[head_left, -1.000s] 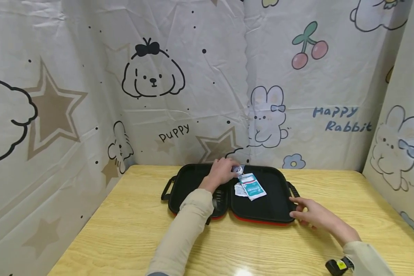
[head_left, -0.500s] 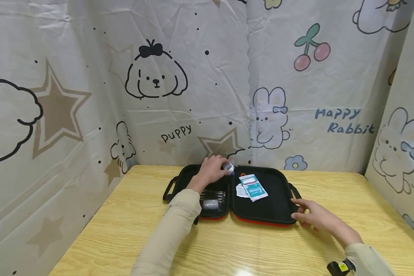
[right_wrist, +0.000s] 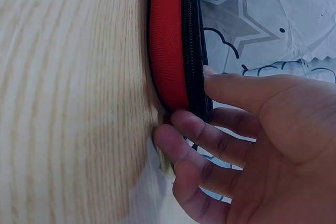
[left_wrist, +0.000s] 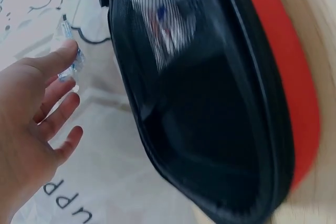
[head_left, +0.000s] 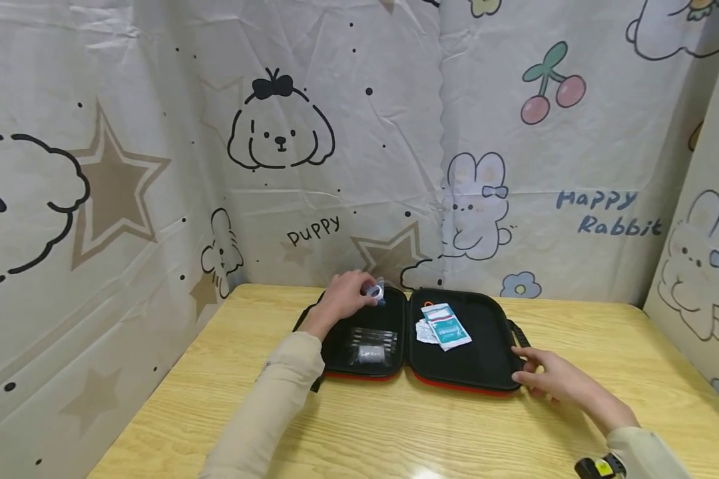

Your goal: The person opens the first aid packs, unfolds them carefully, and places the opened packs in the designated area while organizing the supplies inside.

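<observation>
L hand (head_left: 341, 297) pinching small clear pkt (head_left: 375, 291) at thumb/fingertips, above black case's (head_left: 482, 359) L half; R hand (head_left: 552, 376) grips case's R edge.

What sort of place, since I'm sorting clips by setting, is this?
Probably an indoor tabletop filming corner, though nothing beyond it shows: cartoon-printed sheeting screens the wood-grain table behind and at both sides, and a black device, perhaps a camera, sits at the right sleeve.
</observation>
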Demonstrator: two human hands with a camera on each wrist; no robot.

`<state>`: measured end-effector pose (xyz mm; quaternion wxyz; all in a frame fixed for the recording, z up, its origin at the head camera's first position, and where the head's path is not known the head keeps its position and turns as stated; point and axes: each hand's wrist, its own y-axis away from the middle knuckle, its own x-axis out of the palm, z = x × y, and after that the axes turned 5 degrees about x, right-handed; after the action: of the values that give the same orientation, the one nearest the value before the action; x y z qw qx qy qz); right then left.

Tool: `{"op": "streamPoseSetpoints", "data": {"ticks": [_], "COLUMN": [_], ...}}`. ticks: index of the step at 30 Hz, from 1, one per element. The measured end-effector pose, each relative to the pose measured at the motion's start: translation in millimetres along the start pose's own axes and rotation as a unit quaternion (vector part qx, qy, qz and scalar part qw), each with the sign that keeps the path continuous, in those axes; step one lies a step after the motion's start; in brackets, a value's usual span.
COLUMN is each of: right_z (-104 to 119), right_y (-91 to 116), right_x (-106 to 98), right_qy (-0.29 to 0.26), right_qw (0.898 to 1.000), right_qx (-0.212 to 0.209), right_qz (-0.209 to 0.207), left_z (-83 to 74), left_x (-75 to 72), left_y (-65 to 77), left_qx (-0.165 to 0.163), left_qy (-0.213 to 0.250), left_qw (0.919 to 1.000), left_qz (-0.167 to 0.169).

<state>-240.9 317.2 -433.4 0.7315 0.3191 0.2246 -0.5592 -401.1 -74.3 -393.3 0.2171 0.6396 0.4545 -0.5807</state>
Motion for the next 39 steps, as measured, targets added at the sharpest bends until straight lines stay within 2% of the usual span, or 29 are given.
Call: {"op": "streamPoseSetpoints", "data": {"ticks": [6,20,27,33,39], "right_z": [-2.0,-4.7,-4.5,-3.8,-2.4], "right_y": [1.0,2.6,1.2,0.1,-0.5], "right_x": [-0.7,0.2,0.0,-0.4,1.3], "right_qy": [-0.001,-0.009,-0.003,-0.003,-0.007], "right_qw": [1.0,1.0,1.0,1.0,1.0], "right_qx": [0.001,0.003,0.0,0.006,-0.003], "right_qz": [-0.001,-0.004,-0.001,0.004,0.003], "left_z": [15.3,49.9,62.6,68.3,72.4], "left_x": [-8.7,-14.6,-16.6,-13.9,-6.4], "left_y": [10.3,38.6,51.4,58.5,59.6], "left_qx": [0.0,-0.028,-0.049,-0.044,-0.03], "left_qy": [0.003,-0.049,-0.054,-0.08,-0.104], "left_qw": [0.9999,0.9984,0.9971,0.9949,0.9921], "left_qz": [-0.011,0.003,0.022,0.043,0.063]}}
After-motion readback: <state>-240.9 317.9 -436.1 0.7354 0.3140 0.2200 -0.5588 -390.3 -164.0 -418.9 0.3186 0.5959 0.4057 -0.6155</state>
